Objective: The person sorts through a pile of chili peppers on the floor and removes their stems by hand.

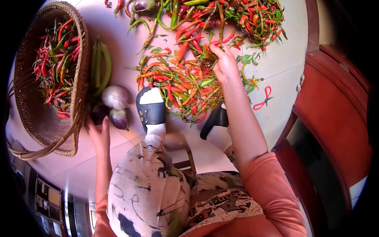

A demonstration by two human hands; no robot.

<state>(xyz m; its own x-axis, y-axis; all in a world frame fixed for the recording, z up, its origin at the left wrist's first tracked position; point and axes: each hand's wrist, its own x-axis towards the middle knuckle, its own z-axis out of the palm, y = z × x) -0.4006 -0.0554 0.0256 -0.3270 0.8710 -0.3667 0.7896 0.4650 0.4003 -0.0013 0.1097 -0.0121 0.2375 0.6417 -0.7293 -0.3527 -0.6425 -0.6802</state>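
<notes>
My right hand is over the chili pile, its thumb and fingers closed on a dark green-and-red chili pepper. Beneath it spreads a heap of red, orange and green chili peppers. At the left, my left hand has its thumb and fingers around the near end of a dark purple eggplant, partly shaded beside the basket. Two paler eggplants, one larger and one smaller, lie just right of that hand.
A woven basket with chili peppers inside stands at the left. Long green vegetables lie beside it. More chilies are heaped at the far side. Red-handled scissors lie on the floor, near red wooden furniture. My sandaled feet flank the near pile.
</notes>
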